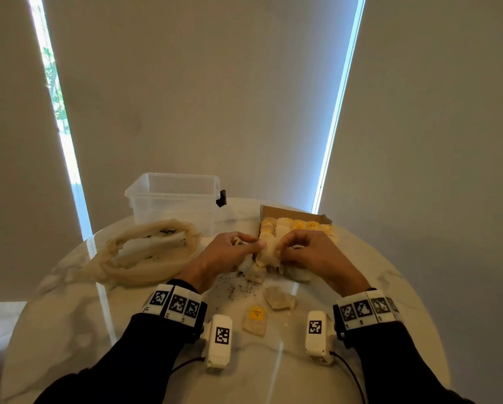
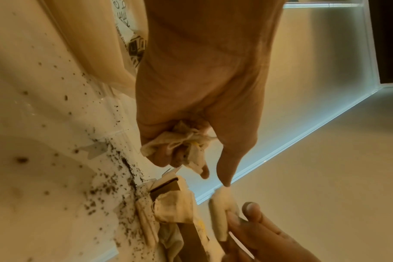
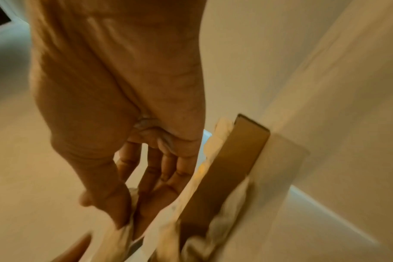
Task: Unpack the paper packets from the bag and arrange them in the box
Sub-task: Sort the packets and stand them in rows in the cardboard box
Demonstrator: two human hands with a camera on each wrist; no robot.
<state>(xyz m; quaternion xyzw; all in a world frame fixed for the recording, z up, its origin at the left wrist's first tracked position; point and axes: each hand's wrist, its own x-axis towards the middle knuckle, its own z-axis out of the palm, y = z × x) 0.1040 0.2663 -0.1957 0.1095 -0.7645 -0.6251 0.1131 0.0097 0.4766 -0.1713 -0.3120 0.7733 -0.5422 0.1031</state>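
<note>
A paper packet sits between both hands, just in front of the box on the tabletop; the bag lies to the left. Left wrist view: the left hand squeezes crumpled packets. Right wrist view: the right hand pinches a packet beside the box.

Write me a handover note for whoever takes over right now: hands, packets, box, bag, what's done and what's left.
Left hand: grips crumpled packets in its palm and pinches the shared packet.
Right hand: pinches that same packet's other side.
Box: cardboard, right rear, a row of packets already in.
Bag: left, slumped open.
Left: loose packets near the wrists, more under the hands; dark crumbs spilled on the table.
</note>
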